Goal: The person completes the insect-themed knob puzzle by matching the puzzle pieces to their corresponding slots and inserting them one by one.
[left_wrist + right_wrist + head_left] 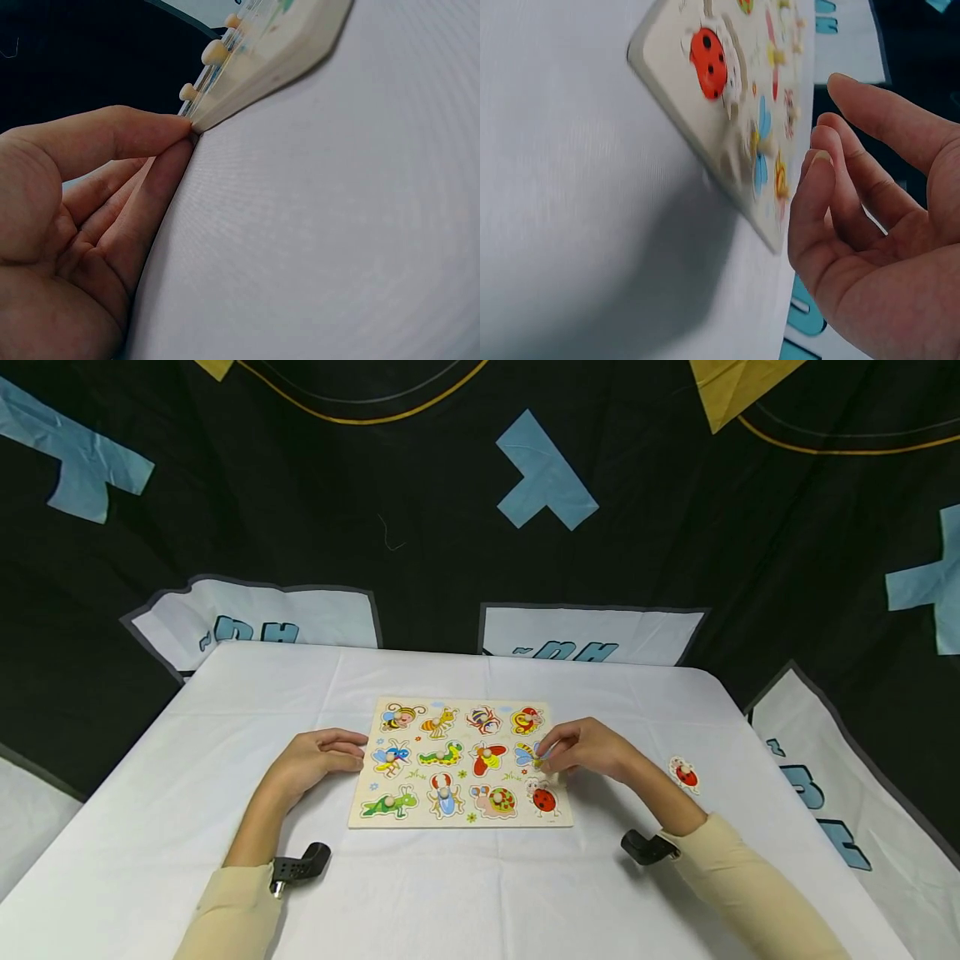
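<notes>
A wooden puzzle board (420, 787) with rows of colourful insect pieces lies flat on the table. My left hand (315, 762) lies at its left edge; in the left wrist view, the thumb and a fingertip touch the board's corner edge, with pale knobs (214, 52) above. My right hand (592, 745) is over the board's right edge, beside the dragonfly piece (759, 146). Its fingers (821, 180) are loosely bent, apart from the knob, with nothing between them. Below it, a ladybug picture (709, 64) without a knob shows inside a cut-out recess.
A loose ladybug piece (684, 774) lies on the white tablecloth (420, 893), right of the board and beside my right forearm. Behind the table hangs a black cloth (435, 527) with blue shapes. Each wrist wears a small black camera (302, 863).
</notes>
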`<move>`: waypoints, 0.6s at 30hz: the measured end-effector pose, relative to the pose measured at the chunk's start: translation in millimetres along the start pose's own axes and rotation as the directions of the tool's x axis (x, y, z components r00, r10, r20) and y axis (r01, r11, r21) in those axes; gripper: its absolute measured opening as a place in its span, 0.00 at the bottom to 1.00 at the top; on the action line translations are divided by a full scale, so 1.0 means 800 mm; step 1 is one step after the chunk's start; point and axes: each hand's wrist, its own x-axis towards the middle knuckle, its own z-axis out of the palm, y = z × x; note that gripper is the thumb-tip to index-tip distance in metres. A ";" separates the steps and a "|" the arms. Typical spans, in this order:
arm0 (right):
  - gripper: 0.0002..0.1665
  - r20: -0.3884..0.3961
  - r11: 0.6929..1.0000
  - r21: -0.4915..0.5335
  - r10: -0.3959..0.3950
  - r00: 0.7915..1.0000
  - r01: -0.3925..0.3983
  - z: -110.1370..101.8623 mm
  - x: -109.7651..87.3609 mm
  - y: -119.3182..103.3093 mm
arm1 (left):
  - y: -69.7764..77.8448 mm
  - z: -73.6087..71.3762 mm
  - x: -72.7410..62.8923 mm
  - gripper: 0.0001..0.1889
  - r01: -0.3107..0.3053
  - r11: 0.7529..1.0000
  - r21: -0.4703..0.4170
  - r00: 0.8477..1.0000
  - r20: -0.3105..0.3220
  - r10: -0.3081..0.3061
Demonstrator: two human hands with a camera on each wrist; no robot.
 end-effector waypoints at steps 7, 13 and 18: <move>0.19 -0.060 0.999 0.006 0.050 0.997 -0.049 -0.024 -0.010 0.013 | 0.000 0.001 0.001 0.28 0.002 1.000 0.003 1.000 -0.001 -0.002; 0.23 -0.078 0.997 0.026 0.081 0.994 -0.079 -0.047 -0.017 0.022 | -0.001 0.003 0.002 0.28 0.010 1.000 -0.001 1.000 -0.004 -0.010; 0.24 -0.092 0.995 0.047 0.095 0.991 -0.091 -0.064 -0.025 0.033 | -0.001 0.001 0.003 0.28 0.016 1.000 0.007 1.000 -0.003 -0.016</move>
